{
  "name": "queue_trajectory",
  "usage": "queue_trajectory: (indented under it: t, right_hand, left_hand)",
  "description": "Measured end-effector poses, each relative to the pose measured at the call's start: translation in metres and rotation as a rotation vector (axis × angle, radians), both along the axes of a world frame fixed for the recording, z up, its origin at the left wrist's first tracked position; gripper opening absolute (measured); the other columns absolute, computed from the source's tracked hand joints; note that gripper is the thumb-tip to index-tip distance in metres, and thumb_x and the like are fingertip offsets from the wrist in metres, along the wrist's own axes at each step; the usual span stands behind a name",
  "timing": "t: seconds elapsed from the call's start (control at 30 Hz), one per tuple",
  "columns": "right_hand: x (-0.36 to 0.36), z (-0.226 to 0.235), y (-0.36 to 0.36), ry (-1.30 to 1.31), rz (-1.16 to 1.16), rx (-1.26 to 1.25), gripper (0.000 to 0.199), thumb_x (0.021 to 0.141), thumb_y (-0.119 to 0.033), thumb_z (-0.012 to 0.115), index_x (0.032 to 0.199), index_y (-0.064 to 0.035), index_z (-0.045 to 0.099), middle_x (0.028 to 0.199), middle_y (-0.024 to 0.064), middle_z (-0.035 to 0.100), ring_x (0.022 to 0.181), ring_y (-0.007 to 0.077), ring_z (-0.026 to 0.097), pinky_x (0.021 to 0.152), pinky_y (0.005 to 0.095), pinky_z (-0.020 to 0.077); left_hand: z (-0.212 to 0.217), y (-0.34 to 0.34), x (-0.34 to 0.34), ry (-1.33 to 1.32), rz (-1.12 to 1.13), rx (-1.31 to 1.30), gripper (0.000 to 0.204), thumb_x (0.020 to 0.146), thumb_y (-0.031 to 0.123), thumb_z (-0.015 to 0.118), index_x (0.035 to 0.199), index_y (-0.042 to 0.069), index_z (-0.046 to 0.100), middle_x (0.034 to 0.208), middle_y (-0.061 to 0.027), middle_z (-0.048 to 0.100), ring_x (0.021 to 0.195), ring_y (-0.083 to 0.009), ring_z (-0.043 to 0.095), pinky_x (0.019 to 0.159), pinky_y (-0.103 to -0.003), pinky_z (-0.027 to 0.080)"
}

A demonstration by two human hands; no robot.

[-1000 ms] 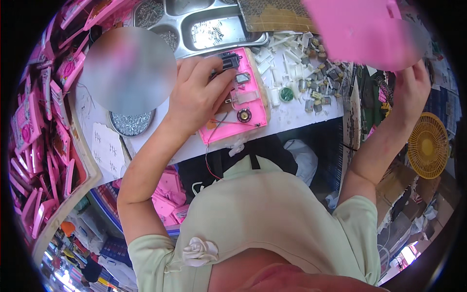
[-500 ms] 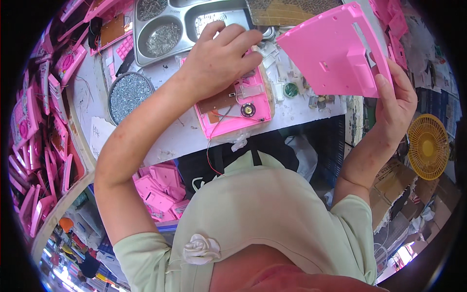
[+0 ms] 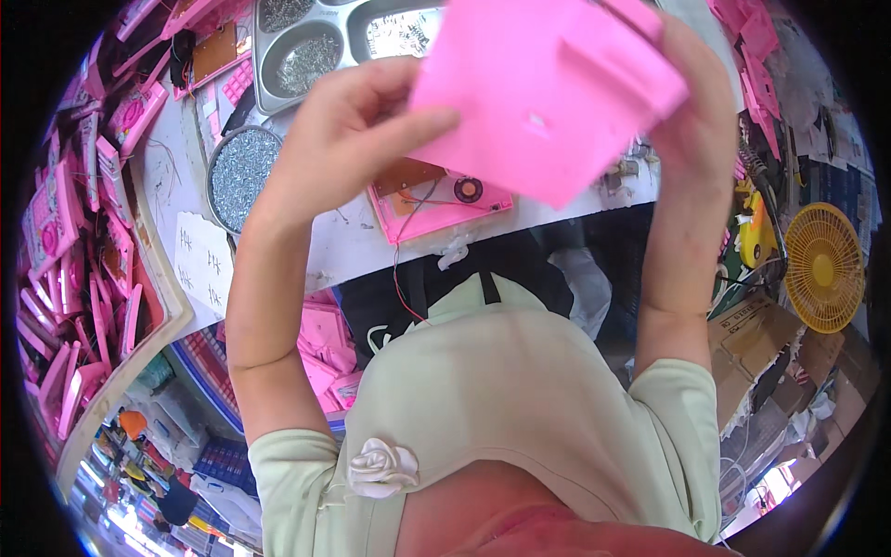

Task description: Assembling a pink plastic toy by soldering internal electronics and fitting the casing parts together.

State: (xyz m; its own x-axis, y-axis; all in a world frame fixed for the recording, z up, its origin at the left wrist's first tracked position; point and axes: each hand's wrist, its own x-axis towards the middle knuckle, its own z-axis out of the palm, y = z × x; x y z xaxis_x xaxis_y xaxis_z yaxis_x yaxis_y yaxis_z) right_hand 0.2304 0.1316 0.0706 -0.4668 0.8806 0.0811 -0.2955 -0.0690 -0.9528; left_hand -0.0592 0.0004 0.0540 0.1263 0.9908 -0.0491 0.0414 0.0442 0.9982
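A pink plastic cover [image 3: 501, 111] is held up over the table, slightly blurred by motion. My left hand [image 3: 357, 135] pinches its left edge, thumb on the near face and fingers curled behind. On the right edge my right hand [image 3: 696, 102] is closed round the cover, its fingers partly hidden. Below the cover lies an open pink plastic housing [image 3: 404, 223] with wires, a brown board and a small round speaker [image 3: 469, 190]. Most of that housing is hidden by the cover and my left hand.
A metal compartment tray [image 3: 348, 28] with small metal parts stands at the back. Left of my hand is a round bowl of screws [image 3: 243, 172]. Pink housings [image 3: 56, 223] are heaped at the far left. A yellow fan [image 3: 823, 267] stands at the right.
My right hand has brought the cover leftward over the open housing, tilting it. My left hand has moved off the housing and taken the cover's left edge.
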Motion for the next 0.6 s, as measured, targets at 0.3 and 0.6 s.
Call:
queue_trajectory:
  t: [0.3, 0.6]
  right_hand:
    - [-0.045, -0.038, -0.091, -0.433, 0.032, 0.089, 0.054, 0.094, -0.014, 0.069, 0.144, -0.0013, 0.051, 0.076, 0.003, 0.066, 0.066, 0.009, 0.058, 0.065, 0.0247, 0.0468]
    - [-0.017, -0.075, -0.121, -0.778, 0.13, 0.362, 0.058, 0.095, -0.016, 0.067, 0.149, -0.0098, 0.047, 0.059, 0.0065, 0.049, 0.051, 0.0195, 0.052, 0.053, 0.0318, 0.0417]
  left_hand:
    - [-0.026, -0.045, 0.006, 0.05, 0.423, -0.022, 0.052, 0.097, 0.016, 0.07, 0.141, -0.004, 0.051, 0.077, 0.0011, 0.066, 0.056, -0.004, 0.052, 0.05, -0.018, 0.039]
    - [-0.056, -0.074, 0.027, 0.579, 0.373, 0.1, 0.075, 0.087, 0.016, 0.077, 0.151, 0.0, 0.041, 0.063, -0.0002, 0.053, 0.054, -0.0076, 0.047, 0.052, -0.023, 0.038]
